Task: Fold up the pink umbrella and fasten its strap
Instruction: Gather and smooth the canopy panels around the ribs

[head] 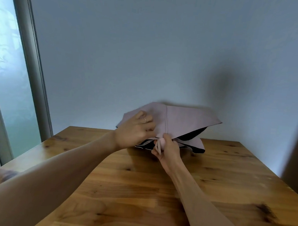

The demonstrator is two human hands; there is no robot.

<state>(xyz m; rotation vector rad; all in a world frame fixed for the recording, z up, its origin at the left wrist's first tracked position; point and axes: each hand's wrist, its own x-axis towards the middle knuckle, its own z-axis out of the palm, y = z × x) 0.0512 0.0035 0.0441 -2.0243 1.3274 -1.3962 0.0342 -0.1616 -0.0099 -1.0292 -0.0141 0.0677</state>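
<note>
Wooden table (157,192) far edge | pink umbrella (182,118) | left hand (135,131), right hand (168,149) gripping

We reach both bare arms forward toward the umbrella (182,118). Our left hand (135,129) lies palm down on its near left side, fingers curled into the cloth, 1 ring on a finger. Our right hand (167,149) sits just below its near edge, fist closed around the handle, wrist bent upward, forearm angled in from the lower right.
</note>
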